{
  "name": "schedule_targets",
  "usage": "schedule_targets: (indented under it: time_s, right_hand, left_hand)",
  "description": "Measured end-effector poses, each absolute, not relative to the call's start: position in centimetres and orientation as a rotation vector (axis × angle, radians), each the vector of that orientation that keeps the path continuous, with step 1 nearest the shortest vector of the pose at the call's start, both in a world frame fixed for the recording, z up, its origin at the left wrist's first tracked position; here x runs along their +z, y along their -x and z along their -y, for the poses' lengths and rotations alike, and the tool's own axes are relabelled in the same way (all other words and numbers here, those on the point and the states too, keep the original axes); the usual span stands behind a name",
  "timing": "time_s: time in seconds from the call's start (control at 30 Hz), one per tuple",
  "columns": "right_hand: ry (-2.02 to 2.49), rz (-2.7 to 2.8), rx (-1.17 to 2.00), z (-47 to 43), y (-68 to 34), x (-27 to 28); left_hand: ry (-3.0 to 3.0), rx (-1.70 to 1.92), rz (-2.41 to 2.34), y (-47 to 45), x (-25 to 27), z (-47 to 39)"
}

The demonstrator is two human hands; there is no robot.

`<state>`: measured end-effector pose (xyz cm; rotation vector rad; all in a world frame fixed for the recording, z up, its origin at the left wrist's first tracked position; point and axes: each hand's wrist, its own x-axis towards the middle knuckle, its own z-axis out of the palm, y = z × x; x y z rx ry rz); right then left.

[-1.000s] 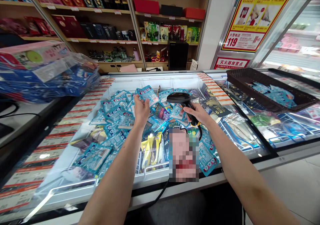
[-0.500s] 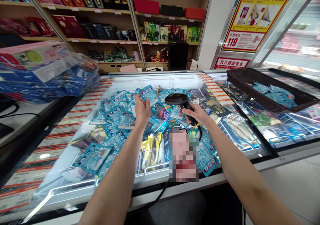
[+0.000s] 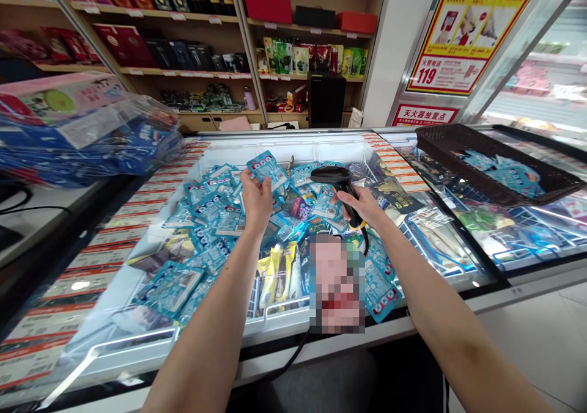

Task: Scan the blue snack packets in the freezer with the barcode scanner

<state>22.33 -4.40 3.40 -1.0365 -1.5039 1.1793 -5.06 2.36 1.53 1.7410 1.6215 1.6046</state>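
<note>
My left hand [image 3: 257,200] pinches a blue snack packet [image 3: 268,168], held above the glass top. Wrapped around the grip of a black barcode scanner [image 3: 337,181] is my right hand [image 3: 360,206]. The scanner's head points left, toward the packet, with a gap between them. Its cord hangs below the grip. Many similar blue packets [image 3: 213,208] lie spread on the glass top [image 3: 151,230] around both hands. A purple wrapped item [image 3: 299,208] sits between the hands, and yellow packs [image 3: 279,272] show nearer to me.
A brown basket [image 3: 440,156] with several blue packets stands at the right. Plastic-wrapped boxes [image 3: 92,129] are stacked at the left. Shelves [image 3: 183,74] of goods line the back. A pixelated patch covers something at the front edge.
My left hand has shifted slightly left and raised the packet a little. The scanner in my right hand has moved slightly right, away from the packet.
</note>
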Motion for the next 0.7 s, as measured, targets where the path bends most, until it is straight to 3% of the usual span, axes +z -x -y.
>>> schedule_targets:
  time_s: [0.53, 0.7]
  right_hand:
    - [1.094, 1.101, 1.047, 1.8, -23.7, 1.2]
    - [1.114, 1.115, 1.04, 1.9, -23.6, 1.4]
  left_hand:
    - [-1.953, 1.498, -2.206, 7.5, 3.3, -0.9]
    - [-2.334, 1.174, -2.115, 6.6, 2.9, -0.3]
